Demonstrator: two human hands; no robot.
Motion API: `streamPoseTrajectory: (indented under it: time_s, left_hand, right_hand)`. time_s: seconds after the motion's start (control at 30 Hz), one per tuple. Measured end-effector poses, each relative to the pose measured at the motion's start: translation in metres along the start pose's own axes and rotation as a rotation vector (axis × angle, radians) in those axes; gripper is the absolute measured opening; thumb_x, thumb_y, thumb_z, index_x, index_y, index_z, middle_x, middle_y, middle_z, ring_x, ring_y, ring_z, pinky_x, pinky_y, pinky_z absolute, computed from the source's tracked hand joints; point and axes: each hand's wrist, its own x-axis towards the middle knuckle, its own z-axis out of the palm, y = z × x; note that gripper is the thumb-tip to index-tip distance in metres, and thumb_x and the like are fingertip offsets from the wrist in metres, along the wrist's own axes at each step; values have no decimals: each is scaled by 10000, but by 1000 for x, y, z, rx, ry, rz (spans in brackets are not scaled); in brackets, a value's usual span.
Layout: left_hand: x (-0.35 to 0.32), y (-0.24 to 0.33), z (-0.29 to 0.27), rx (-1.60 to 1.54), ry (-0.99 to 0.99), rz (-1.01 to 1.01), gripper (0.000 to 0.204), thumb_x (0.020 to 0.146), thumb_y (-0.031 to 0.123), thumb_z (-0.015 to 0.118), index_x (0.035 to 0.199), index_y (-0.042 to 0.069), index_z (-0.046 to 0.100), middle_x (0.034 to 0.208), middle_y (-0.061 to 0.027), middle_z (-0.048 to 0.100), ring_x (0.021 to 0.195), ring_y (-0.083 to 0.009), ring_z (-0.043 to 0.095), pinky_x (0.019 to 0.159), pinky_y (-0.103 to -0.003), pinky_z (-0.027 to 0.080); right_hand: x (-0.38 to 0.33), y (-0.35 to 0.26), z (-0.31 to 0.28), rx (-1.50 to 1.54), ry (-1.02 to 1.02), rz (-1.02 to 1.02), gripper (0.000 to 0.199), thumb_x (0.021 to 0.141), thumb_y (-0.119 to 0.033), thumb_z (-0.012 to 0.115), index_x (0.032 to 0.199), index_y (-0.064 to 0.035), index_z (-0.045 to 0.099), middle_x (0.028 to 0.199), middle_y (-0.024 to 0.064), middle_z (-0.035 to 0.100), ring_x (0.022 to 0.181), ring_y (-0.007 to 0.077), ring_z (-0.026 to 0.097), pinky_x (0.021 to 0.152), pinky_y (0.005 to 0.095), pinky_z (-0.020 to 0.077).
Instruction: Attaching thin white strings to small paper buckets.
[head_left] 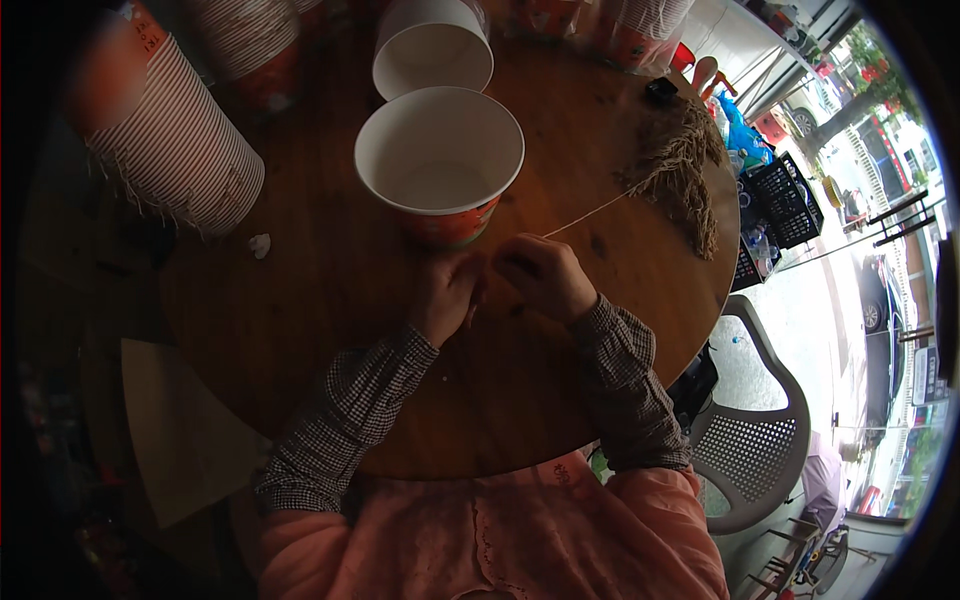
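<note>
Checked sleeves over a pink apron are coming in from the near edge, and both hands are meeting at the middle of the round wooden worktop (300,300). Left hand (445,295) is lying curled beside the right, its fingers pressed together on something too small to make out, most likely the near end of the string. Right hand (545,275) is closing its grip in a pinch on a thin pale string (590,212), which is running taut from the fingertips away to the far right, toward a bundle of dry straw (690,170) lying near the worktop's right edge. Just beyond the hands a big paper tub (440,160) with a red band is standing upright and looking empty, almost touching the left knuckles; a second tub (432,45) is standing farther off behind it. Tall stacks of striped tubs (175,150) are leaning at the far left, with more stacks at the far edge, and a small white scrap (260,244) is lying on the wood near them. A grey plastic chair (750,440) is standing at the near right. Judging by this, the work with the string is at an early stage: the straw is lying loose, nothing is sitting in the nearest tub, and no finished piece is showing anywhere.
</note>
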Motion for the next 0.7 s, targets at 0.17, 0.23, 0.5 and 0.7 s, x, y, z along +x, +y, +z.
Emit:
streamPoseTrajectory:
  time_s: [0.17,0.23,0.5,0.7]
  left_hand:
    - [2,-6,0,102,57,156,229,988,207,522,834,45,574,599,9,524,463,-67,451,444,-238,376]
    - [2,-7,2,128,84,198,197,978,182,540,843,42,574,599,7,523,483,-69,460,460,-245,382]
    - [0,-11,4,360,180,531,67,954,78,561,903,34,558,693,-20,559,574,-71,499,527,-248,420]
    - [-3,0,4,469,217,657,88,900,64,615,950,24,554,864,-134,633,799,-311,623,702,-374,491]
  right_hand:
    - [0,2,2,-12,-1,20,95,860,-50,640,935,8,636,847,121,636,753,199,629,684,311,507]
    - [0,1,1,-11,-3,32,98,858,-52,642,936,7,637,846,120,636,750,198,628,682,310,506]
    - [-1,-2,0,50,2,113,131,841,-66,656,957,-7,643,869,136,651,788,256,662,704,334,528]
    - [-3,-1,-1,123,-8,175,137,857,-77,659,974,-7,640,835,111,650,765,180,657,687,315,531]
